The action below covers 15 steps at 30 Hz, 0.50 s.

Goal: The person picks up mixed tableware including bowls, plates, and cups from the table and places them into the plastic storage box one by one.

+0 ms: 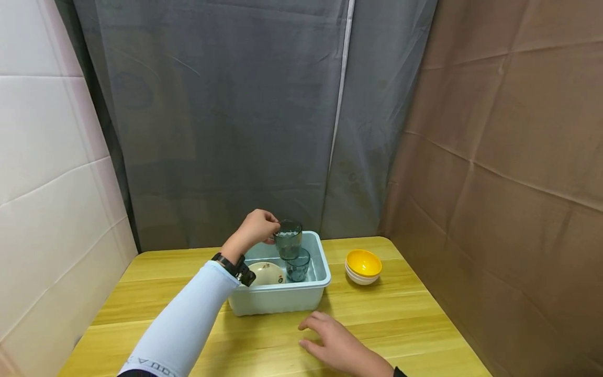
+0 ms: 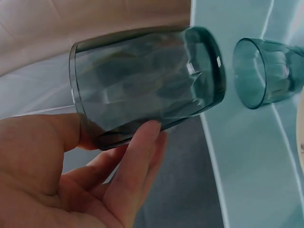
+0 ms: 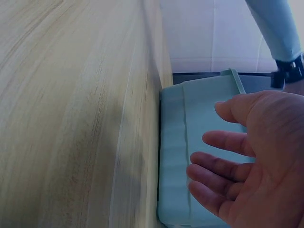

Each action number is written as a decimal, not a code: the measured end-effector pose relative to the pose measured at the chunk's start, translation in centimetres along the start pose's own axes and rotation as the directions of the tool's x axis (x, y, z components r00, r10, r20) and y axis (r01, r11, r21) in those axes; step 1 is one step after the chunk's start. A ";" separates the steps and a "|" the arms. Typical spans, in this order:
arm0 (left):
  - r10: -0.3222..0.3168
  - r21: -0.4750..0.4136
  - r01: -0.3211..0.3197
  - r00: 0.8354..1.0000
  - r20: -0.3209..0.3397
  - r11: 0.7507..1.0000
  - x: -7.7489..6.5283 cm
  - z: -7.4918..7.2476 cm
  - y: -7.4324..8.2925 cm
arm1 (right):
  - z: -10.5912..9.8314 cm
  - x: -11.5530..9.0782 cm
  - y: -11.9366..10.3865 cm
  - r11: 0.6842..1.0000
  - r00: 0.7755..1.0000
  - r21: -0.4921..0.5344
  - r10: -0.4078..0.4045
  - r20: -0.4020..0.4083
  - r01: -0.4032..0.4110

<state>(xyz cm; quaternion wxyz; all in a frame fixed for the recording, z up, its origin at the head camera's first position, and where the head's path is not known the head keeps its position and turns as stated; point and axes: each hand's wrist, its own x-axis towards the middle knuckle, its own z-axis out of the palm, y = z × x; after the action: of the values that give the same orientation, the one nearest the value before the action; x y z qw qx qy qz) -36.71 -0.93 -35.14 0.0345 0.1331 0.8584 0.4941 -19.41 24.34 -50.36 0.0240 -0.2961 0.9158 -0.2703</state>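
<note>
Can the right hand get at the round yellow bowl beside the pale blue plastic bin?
Likely yes: the right hand is empty, and nothing stands between it and the yellow bowl across the wood-grain table.

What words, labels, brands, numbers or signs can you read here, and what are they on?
Nothing can be read with certainty.
Sleeve: dark lettering near its lower edge, too blurred and tilted to quote.
Plate: small dark marks, too tiny to tell whether they are writing.
Held glass, other glass, tub and bowls: no text visible.
</note>
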 end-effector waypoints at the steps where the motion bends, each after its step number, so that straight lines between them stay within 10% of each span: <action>1: -0.004 0.009 0.004 1.000 -0.007 1.000 0.4 0.3 0.0 | 0.0 0.0 0.0 1.000 1.000 -0.001 -0.002 -0.003 0.002; 12: -0.071 0.140 0.072 0.997 -0.012 0.988 7.4 3.3 -4.4 | 0.4 -0.3 0.2 1.000 1.000 -0.026 -0.011 -0.026 0.010; 15: -0.130 0.168 0.132 0.991 -0.020 0.977 6.6 3.8 -3.2 | 0.3 -0.4 0.3 0.999 1.000 -0.032 -0.010 -0.026 0.009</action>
<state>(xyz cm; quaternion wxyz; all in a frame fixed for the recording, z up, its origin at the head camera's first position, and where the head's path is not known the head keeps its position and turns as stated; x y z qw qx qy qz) -42.98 2.45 -39.31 0.0517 0.0765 0.9043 0.4168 -19.20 24.59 -50.83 0.0061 -0.2973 0.9188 -0.2598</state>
